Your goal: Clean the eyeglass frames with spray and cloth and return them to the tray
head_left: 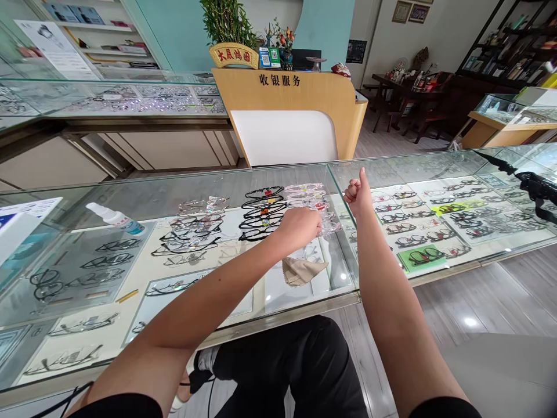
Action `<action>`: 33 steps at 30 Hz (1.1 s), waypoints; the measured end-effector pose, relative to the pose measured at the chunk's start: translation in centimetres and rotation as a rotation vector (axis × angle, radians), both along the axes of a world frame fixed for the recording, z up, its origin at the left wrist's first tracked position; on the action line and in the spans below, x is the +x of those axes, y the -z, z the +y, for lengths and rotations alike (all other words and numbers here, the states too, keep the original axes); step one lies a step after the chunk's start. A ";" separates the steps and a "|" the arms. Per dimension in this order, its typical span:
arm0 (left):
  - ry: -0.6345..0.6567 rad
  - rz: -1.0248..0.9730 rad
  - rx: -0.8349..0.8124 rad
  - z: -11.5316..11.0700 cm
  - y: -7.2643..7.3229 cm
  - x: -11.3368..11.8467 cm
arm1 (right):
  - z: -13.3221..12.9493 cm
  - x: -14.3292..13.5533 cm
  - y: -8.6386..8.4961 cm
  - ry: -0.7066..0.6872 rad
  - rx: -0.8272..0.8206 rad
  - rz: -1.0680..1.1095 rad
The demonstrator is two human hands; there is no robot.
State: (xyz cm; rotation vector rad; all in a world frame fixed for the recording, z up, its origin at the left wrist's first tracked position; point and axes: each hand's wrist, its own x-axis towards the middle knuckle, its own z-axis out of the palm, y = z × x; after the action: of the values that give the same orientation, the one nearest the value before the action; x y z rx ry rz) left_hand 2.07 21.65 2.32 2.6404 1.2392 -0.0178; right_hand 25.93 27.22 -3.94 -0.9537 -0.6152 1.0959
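Observation:
My left hand (pixel 301 227) is closed in a loose fist over the glass counter, at the lower left of a row of clear pink eyeglasses (pixel 304 187); whatever its fingers hold is hidden. Just below it lies a beige cloth (pixel 300 271) on the glass. To its left is a row of black-framed eyeglasses (pixel 257 224). My right hand (pixel 359 196) is raised near the counter's far edge, fingers curled and thumb pointing up, with nothing visible in it.
The glass counter (pixel 287 316) spans the view, with more eyeglasses inside. A white spray bottle (pixel 114 218) lies at the left. Black straps (pixel 537 188) rest at the right. Beyond stands a wooden cashier desk (pixel 348 110).

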 end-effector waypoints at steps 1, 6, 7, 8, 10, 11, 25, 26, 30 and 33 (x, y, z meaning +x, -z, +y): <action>-0.002 0.000 0.002 0.0 0.0 0.0 | 0.0 0.0 0.0 -0.001 0.001 0.003; 0.004 -0.015 0.016 0.3 0.2 -0.1 | 0.3 0.1 0.2 -0.011 0.010 0.036; 0.001 -0.020 0.017 0.4 0.3 -0.1 | 0.3 0.1 0.2 -0.012 0.011 0.041; -0.005 -0.024 0.018 0.6 0.4 -0.1 | 0.3 0.1 0.2 -0.013 0.013 0.044; -0.021 -0.031 0.015 0.9 0.6 -0.1 | 0.3 0.1 0.3 -0.013 0.017 0.047; -0.029 -0.035 0.013 1.0 0.8 -0.1 | 0.4 0.2 0.4 -0.013 0.018 0.047; -0.076 -0.095 0.100 2.2 0.4 -0.5 | 0.5 0.2 0.5 -0.029 0.024 0.023; -0.082 -0.105 0.111 2.4 0.7 -0.5 | 0.5 0.2 0.5 -0.030 0.024 0.017; -0.077 -0.139 0.099 3.3 1.6 -0.3 | 0.6 0.2 0.6 -0.024 0.009 -0.011; -0.079 -0.162 0.098 3.4 2.1 -0.1 | 0.6 0.1 0.6 -0.021 -0.005 -0.030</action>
State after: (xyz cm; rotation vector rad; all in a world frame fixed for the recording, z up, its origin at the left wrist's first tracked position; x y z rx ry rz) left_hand 1.93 25.08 0.21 2.6101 1.3194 0.2705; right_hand 26.03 27.80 -4.51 -0.9715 -0.6490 1.1041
